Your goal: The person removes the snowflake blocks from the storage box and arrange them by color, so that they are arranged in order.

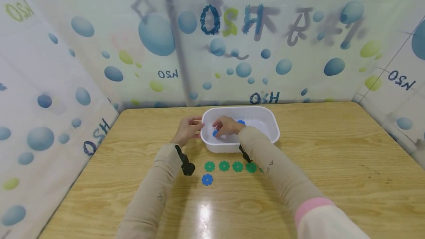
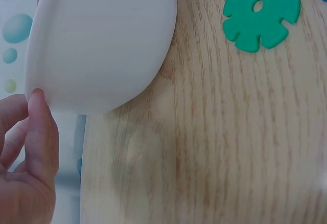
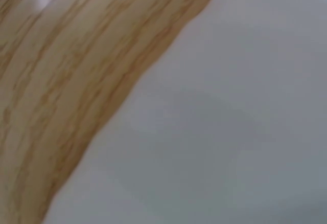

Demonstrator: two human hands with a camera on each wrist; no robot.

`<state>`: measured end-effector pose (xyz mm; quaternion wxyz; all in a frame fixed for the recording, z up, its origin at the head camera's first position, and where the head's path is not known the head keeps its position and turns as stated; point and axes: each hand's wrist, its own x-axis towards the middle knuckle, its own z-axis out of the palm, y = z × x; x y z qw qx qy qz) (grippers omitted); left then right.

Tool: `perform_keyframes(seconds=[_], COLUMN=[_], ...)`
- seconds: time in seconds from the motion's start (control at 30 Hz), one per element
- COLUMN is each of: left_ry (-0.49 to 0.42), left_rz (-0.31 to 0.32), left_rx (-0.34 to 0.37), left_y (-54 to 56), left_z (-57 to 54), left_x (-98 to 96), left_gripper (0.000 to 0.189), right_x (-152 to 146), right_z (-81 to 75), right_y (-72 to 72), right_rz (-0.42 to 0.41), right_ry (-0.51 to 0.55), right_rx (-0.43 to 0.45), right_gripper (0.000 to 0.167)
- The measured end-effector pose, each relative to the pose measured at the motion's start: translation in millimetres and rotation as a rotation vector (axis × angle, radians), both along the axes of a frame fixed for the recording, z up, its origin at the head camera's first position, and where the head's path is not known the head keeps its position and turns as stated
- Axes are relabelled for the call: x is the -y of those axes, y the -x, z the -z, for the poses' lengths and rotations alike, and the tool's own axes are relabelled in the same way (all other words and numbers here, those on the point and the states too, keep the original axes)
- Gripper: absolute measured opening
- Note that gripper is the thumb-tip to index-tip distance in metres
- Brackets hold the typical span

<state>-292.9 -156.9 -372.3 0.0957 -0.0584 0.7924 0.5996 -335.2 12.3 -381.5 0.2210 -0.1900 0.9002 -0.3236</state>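
Observation:
A white plastic basin (image 1: pixel 245 147) stands on the table, and my left hand (image 1: pixel 186 131) holds its left end, a fingertip against the wall just under the rim in the left wrist view. My right hand (image 1: pixel 227 125) reaches down inside the basin, with thumb and fingers spread apart. Its thumb overlaps a blue notched disc (image 1: pixel 214 133), a flower-shaped building piece, and hides part of it. Another blue disc (image 1: pixel 241 122) lies in the basin behind the right wrist. The right wrist view shows only the basin wall and wood, without the hand.
In front of the basin runs a row of several green notched discs (image 1: pixel 224 166), its right end hidden by the right sleeve. One blue notched piece (image 1: pixel 207 179) lies below the row's left end. A patterned wall covering (image 1: pixel 212 65) rises behind the wooden table (image 1: pixel 116 165).

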Motion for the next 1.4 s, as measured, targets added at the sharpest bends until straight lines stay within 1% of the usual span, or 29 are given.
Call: perform_keyframes(seconds=[0.07,0.17,0.3,0.4,0.67,0.83,1.13,1.3,1.4], left_ry=[0.003,0.002,-0.006,-0.012,-0.001,-0.011,-0.017,-0.019,-0.015], left_rz=[0.001,0.002,0.003,0.002,0.007,0.008,-0.002,0.003,0.006], left_rx=[0.004,0.001,-0.012,-0.013,-0.009,-0.015,-0.013,-0.025,-0.030], left_y=[0.1,-0.7,-1.9,-1.7,-0.9,-1.2,-0.7,-0.8,-1.8], left_z=[-0.2,-0.8,-1.4,-0.8,-0.9,-1.1,1.6,0.9,0.3], left_x=[0.0,-0.6,-0.7,-0.5,-1.0,-0.8,-1.4,-1.4,-1.0], left_gripper=[0.036,0.036,0.035,0.034,0.036,0.035,0.035,0.035,0.035], right_x=[-0.9,-1.6,-1.0,-0.7,-0.4,-0.1,-1.8,-2.2,-1.4], right_z=[-2.0,-1.0,-1.2,-1.1,1.9,4.6,4.2,1.1,2.3], right_y=[-3.0,-3.6,-6.2,-7.2,-5.2,-2.8,-4.6,-6.5,-4.2], right_rz=[-0.001,-0.002,-0.008,-0.022,-0.035,-0.048,-0.043,-0.040,-0.036], right_ry=[-0.015,-0.034,-0.057,-0.068,-0.077,-0.084,-0.073,-0.062,-0.062], right_rx=[-0.012,-0.011,-0.006,-0.021,-0.044,-0.063,-0.055,-0.057,-0.042], right_gripper=[0.040,0.036,0.033,0.032,0.027,0.026,0.027,0.025,0.024])
